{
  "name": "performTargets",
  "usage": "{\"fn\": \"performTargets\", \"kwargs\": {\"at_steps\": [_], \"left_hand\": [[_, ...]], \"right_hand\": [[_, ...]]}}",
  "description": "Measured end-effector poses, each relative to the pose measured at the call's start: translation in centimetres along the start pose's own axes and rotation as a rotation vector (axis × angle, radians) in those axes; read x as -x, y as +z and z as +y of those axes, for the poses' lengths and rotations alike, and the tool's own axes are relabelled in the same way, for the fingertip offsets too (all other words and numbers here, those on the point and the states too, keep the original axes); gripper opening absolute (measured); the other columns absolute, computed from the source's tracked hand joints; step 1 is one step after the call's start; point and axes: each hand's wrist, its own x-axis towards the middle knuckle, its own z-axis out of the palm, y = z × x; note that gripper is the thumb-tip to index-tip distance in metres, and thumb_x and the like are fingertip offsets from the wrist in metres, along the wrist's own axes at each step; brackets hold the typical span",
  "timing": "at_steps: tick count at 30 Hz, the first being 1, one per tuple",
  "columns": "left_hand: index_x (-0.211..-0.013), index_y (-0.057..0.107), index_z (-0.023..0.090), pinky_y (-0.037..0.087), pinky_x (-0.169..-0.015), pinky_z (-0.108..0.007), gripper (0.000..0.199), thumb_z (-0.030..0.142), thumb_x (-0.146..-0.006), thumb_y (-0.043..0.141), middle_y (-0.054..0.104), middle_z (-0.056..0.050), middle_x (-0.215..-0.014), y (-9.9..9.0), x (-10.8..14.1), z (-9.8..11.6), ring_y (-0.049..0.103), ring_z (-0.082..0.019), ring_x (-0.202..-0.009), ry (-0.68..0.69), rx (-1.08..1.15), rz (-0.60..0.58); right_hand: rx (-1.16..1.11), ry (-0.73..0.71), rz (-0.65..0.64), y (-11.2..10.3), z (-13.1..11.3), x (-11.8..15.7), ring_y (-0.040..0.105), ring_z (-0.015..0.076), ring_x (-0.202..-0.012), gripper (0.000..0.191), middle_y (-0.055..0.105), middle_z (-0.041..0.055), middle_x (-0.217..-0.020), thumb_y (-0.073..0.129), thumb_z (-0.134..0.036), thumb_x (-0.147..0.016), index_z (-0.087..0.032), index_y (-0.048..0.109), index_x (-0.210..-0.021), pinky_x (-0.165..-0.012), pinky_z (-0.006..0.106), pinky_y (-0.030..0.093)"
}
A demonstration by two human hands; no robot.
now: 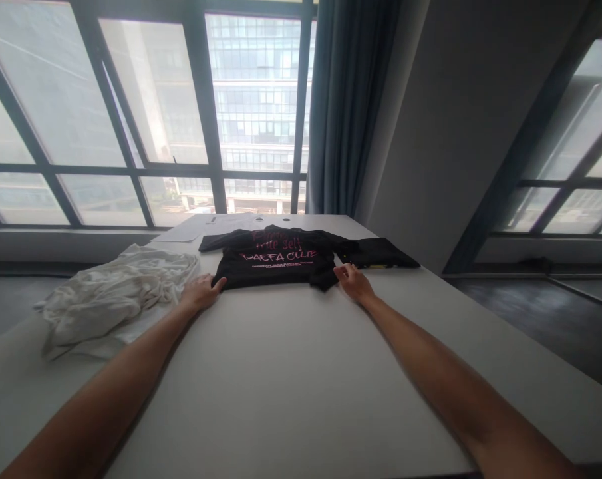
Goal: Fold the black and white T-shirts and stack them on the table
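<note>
- Lettering point(279, 257) in pink runs over the front of the black shirt point(265, 278); the top line is too faint to read, "true self" shows under it, the large line below is only partly legible, and the small print beneath is too fine to make out.
- Left hand point(201, 291) lies at the near left corner of the shirt, thumb stretched onto the black cloth; its fingers are partly hidden, so I cannot tell whether they grip.
- Right hand point(354, 283) is at the near right side, fingers bent by the shirt's edge; whether cloth is pinched between them cannot be told.
- Beside that hand a dark flap point(324, 278) of the shirt is blurred.
- Both forearms are cut off by the bottom of the view.
- Dark folded item point(383, 253) lies to the right of the shirt, its kind unclear.
- The shirt is spread on the white table point(291, 379), between the hands, hem toward the person, one sleeve reaching out to the left.
- White cloth point(121, 296) sits in a crumpled heap left of the shirt, its folds concealing its shape.
- Beyond the table are windows point(253, 93) and a blue-grey curtain point(338, 100).
</note>
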Motion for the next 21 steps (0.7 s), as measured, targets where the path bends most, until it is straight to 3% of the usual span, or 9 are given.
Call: {"fn": "performTargets", "kwargs": {"at_steps": [4, 6, 8, 10, 12, 15, 18, 21], "left_hand": [[-0.117, 0.065, 0.016, 0.045, -0.097, -0.043, 0.06, 0.061, -0.079, 0.053, 0.066, -0.018, -0.125, -0.1, 1.1, 0.6, 0.058, -0.037, -0.118, 0.068, 0.044, 0.013], [-0.115, 0.066, 0.017, 0.048, -0.093, -0.04, 0.053, 0.054, -0.078, 0.055, 0.069, -0.015, -0.118, -0.2, 1.3, 0.8, 0.063, -0.035, -0.111, 0.122, 0.133, 0.005], [-0.117, 0.064, 0.017, 0.05, -0.09, -0.038, 0.053, 0.05, -0.076, 0.058, 0.071, -0.012, -0.113, -0.2, 1.4, 0.9, 0.066, -0.033, -0.105, 0.193, 0.231, -0.011], [-0.122, 0.061, 0.016, 0.05, -0.09, -0.038, 0.057, 0.046, -0.074, 0.06, 0.071, -0.012, -0.114, -0.2, 1.5, 1.1, 0.067, -0.031, -0.101, 0.24, 0.33, -0.002], [-0.123, 0.058, 0.016, 0.05, -0.092, -0.038, 0.059, 0.041, -0.07, 0.062, 0.07, -0.012, -0.118, 0.0, 1.4, 1.4, 0.067, -0.03, -0.105, 0.252, 0.447, 0.021], [-0.127, 0.052, 0.015, 0.051, -0.09, -0.039, 0.066, 0.035, -0.065, 0.066, 0.072, -0.012, -0.115, 0.3, 1.1, 2.0, 0.067, -0.028, -0.104, 0.217, 0.632, -0.005], [-0.132, 0.05, 0.014, 0.052, -0.084, -0.037, 0.075, 0.036, -0.063, 0.067, 0.074, -0.01, -0.102, 0.6, 0.8, 2.1, 0.069, -0.026, -0.091, 0.17, 0.651, -0.007], [-0.109, 0.066, 0.016, 0.051, -0.081, -0.035, 0.051, 0.039, -0.064, 0.063, 0.073, -0.006, -0.087, 0.8, 0.6, 2.2, 0.067, -0.025, -0.084, 0.172, 0.51, 0.021]], "right_hand": [[-0.013, -0.092, -0.033, -0.1, -2.4, 1.9, 0.054, 0.0265, -0.119, 0.067, 0.052, 0.0113, -0.137, 0.051, -0.065, -0.088, -0.022, 0.048, -0.14, -0.097, 0.037, 0.043], [0.058, -0.161, -0.056, 0.1, -3.5, 2.3, 0.05, 0.0291, -0.123, 0.075, 0.048, 0.0116, -0.14, 0.064, -0.064, -0.079, -0.022, 0.049, -0.14, -0.101, 0.039, 0.041], [0.124, -0.201, -0.06, 0.2, -4.1, 2.4, 0.049, 0.0299, -0.122, 0.062, 0.05, 0.0114, -0.138, 0.07, -0.055, -0.078, -0.021, 0.059, -0.129, -0.102, 0.04, 0.039], [0.134, -0.204, -0.046, 0.3, -4.2, 2.1, 0.053, 0.0275, -0.117, 0.037, 0.055, 0.0107, -0.132, 0.065, -0.04, -0.083, -0.02, 0.066, -0.115, -0.1, 0.038, 0.04], [0.079, -0.189, -0.014, 0.3, -3.9, 1.7, 0.056, 0.0246, -0.11, 0.025, 0.061, 0.0106, -0.122, 0.056, -0.029, -0.087, -0.018, 0.067, -0.107, -0.096, 0.034, 0.042], [-0.063, -0.133, 0.063, 0.1, -3.5, 1.1, 0.06, 0.0238, -0.101, 0.028, 0.066, 0.0107, -0.107, 0.044, -0.029, -0.091, -0.016, 0.065, -0.105, -0.091, 0.033, 0.044], [-0.201, -0.023, 0.145, -0.2, -3.2, 0.5, 0.061, 0.0254, -0.092, 0.036, 0.068, 0.0101, -0.097, 0.037, -0.038, -0.093, -0.016, 0.063, -0.107, -0.085, 0.035, 0.046], [-0.3, 0.106, 0.232, -0.6, -2.6, -0.1, 0.061, 0.0272, -0.093, 0.044, 0.068, 0.012, -0.099, 0.029, -0.042, -0.096, -0.017, 0.061, -0.111, -0.085, 0.036, 0.046]]}}
